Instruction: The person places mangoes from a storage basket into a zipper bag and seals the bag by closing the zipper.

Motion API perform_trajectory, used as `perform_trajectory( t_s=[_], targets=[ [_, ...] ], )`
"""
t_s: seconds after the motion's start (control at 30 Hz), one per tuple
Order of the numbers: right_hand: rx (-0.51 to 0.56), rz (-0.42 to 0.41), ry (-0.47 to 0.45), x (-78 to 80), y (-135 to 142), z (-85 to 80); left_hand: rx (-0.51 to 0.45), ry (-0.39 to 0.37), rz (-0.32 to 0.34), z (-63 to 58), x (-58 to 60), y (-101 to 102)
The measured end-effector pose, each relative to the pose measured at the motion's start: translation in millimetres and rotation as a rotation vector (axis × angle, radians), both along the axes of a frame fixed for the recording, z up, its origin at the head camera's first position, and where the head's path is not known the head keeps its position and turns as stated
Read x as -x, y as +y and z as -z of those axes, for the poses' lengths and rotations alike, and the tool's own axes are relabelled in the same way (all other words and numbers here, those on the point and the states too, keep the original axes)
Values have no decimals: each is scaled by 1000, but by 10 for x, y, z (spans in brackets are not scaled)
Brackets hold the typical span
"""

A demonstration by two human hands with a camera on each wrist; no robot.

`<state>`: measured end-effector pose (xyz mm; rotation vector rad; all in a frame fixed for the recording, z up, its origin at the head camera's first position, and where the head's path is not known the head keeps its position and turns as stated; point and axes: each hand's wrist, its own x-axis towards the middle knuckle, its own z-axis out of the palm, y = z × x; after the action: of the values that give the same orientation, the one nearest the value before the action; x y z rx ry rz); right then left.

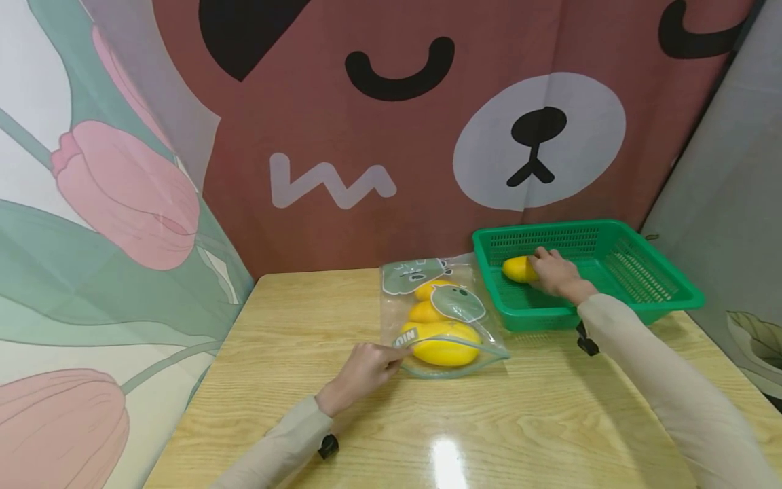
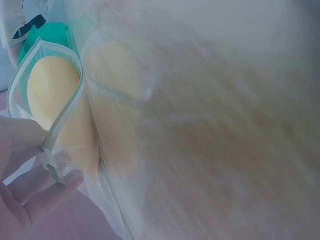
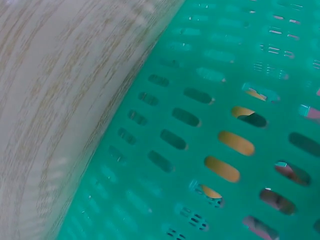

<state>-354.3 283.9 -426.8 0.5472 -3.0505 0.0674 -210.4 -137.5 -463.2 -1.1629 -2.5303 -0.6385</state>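
Observation:
A clear zip bag (image 1: pixel 391 312) printed with green cartoon shapes lies on the table, several yellow mangoes (image 1: pixel 444 352) inside it. Its zip mouth gapes toward the near side. My left hand (image 1: pixel 363 373) pinches the left end of that mouth; in the left wrist view, the thumb and fingers (image 2: pixel 50 195) hold the rim beside the nearest mango (image 2: pixel 55 95). Inside the green basket (image 1: pixel 550 318), my right hand (image 1: pixel 554 273) grips the right end of another mango (image 1: pixel 518 269). Only yellow patches of it show through the slotted basket wall (image 3: pixel 195 135) in the right wrist view.
The basket stands at the back right of the wooden table (image 1: pixel 305 319), close to the bag's right side. Behind the table hangs a brown cloth (image 1: pixel 342 238) with a bear face. A floral cloth (image 1: pixel 122 285) covers the left side.

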Motion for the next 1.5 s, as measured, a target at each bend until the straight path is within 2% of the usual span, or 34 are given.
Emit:
perform_trajectory(
  t_s=[0.37, 0.6, 1.0, 1.5],
  targets=[
    [19, 31, -30, 14, 21, 30, -10, -14, 5, 12, 7, -3],
    [18, 32, -6, 0, 37, 29, -15, -15, 7, -5, 2, -1],
    [65, 54, -62, 3, 29, 34, 3, -2, 5, 4, 22, -2],
    [83, 59, -72, 58, 43, 90, -2, 1, 10, 8, 30, 2]
  ],
)
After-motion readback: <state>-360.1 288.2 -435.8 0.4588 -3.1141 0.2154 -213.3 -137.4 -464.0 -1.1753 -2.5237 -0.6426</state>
